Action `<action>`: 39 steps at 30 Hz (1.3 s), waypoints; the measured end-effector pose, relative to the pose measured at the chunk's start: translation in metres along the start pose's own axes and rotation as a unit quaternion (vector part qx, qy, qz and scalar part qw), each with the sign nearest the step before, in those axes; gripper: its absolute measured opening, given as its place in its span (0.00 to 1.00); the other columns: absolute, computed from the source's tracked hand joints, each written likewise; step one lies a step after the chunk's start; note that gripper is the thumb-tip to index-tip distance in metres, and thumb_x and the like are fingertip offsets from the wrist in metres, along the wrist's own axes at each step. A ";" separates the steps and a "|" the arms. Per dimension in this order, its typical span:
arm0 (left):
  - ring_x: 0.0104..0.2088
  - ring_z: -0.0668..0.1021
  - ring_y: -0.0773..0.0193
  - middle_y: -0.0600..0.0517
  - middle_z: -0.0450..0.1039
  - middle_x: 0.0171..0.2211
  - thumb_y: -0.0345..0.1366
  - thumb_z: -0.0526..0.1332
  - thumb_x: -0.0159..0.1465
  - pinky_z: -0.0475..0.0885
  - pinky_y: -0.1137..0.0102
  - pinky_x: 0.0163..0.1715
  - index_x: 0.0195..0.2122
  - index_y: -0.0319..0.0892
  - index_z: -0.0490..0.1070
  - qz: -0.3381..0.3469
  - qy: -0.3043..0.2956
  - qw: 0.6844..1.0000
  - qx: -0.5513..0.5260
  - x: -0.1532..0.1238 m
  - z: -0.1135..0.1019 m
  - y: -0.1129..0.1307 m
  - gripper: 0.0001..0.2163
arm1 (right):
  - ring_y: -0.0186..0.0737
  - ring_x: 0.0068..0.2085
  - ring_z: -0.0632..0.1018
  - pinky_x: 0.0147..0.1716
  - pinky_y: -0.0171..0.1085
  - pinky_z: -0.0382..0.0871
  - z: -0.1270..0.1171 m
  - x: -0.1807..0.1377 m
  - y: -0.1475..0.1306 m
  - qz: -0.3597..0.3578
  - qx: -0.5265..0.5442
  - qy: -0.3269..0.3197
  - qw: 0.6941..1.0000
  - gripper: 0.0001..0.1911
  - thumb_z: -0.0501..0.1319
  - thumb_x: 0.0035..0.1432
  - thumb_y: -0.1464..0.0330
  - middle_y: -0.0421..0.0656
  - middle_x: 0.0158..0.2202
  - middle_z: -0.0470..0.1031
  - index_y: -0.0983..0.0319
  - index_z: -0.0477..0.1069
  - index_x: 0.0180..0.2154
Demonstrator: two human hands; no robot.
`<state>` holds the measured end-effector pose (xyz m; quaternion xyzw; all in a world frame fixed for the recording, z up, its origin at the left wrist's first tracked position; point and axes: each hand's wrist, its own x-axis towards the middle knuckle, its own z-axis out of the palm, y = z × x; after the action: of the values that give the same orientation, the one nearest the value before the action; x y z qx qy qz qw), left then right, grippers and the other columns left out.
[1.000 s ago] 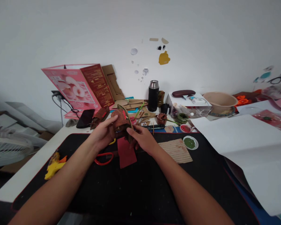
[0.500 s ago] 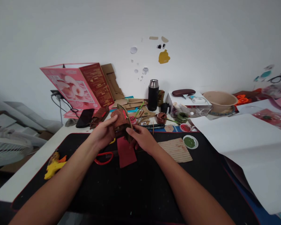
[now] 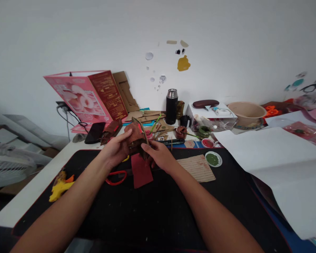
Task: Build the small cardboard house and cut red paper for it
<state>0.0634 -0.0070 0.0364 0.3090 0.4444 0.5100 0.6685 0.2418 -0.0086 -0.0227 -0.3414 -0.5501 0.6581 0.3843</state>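
Observation:
Between my hands is a small reddish-brown painted craft piece [image 3: 135, 135] with a dark greenish edge and a bright red strip. My left hand [image 3: 117, 148] is closed around its left side, thumb on top. On the right, my right hand [image 3: 159, 153] pinches its dark edge between thumb and fingers; the fingertips behind are partly hidden. Just below the piece, a dark red card [image 3: 142, 172] lies on the black mat. Scissors with red handles [image 3: 116, 178] rest beside that card, their blades partly covered.
Corrugated cardboard [image 3: 197, 168] and a lid of green paint [image 3: 213, 159] lie to the right. A yellow glue gun [image 3: 58, 191] is at left. Behind stand a black thermos [image 3: 171, 107], a pink box [image 3: 81, 98] and paint pots [image 3: 204, 132]. White paper [image 3: 274, 165] covers the right side.
The view has shifted very slightly. Both hands keep the same grip on the brown craft piece, and nothing else has visibly moved.

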 end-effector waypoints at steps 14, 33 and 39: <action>0.43 0.86 0.51 0.46 0.85 0.41 0.36 0.64 0.66 0.81 0.56 0.47 0.48 0.42 0.77 -0.004 -0.018 1.000 -0.018 0.004 -0.005 -0.004 0.10 | 0.34 0.19 0.77 0.13 0.28 0.65 0.000 0.000 -0.001 0.007 -0.006 0.001 1.000 0.14 0.62 0.69 0.57 0.39 0.27 0.76 0.61 0.74 0.46; 0.36 0.85 0.54 0.47 0.85 0.37 0.38 0.65 0.64 0.80 0.63 0.36 0.44 0.43 0.77 -0.021 -0.012 1.000 0.010 0.004 -0.007 -0.004 0.09 | 0.34 0.21 0.78 0.13 0.28 0.64 0.000 0.001 0.005 0.003 -0.031 -0.001 1.000 0.18 0.63 0.69 0.53 0.41 0.30 0.78 0.61 0.75 0.46; 0.37 0.85 0.54 0.46 0.85 0.38 0.38 0.66 0.64 0.80 0.63 0.38 0.46 0.43 0.77 -0.019 -0.013 1.000 0.007 0.005 -0.008 -0.006 0.11 | 0.33 0.21 0.78 0.14 0.28 0.65 0.001 0.001 0.004 0.014 -0.020 -0.004 1.000 0.18 0.63 0.68 0.52 0.41 0.31 0.79 0.61 0.74 0.46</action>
<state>0.0587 -0.0041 0.0268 0.3116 0.4452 0.4904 0.6814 0.2399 -0.0084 -0.0263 -0.3541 -0.5598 0.6536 0.3662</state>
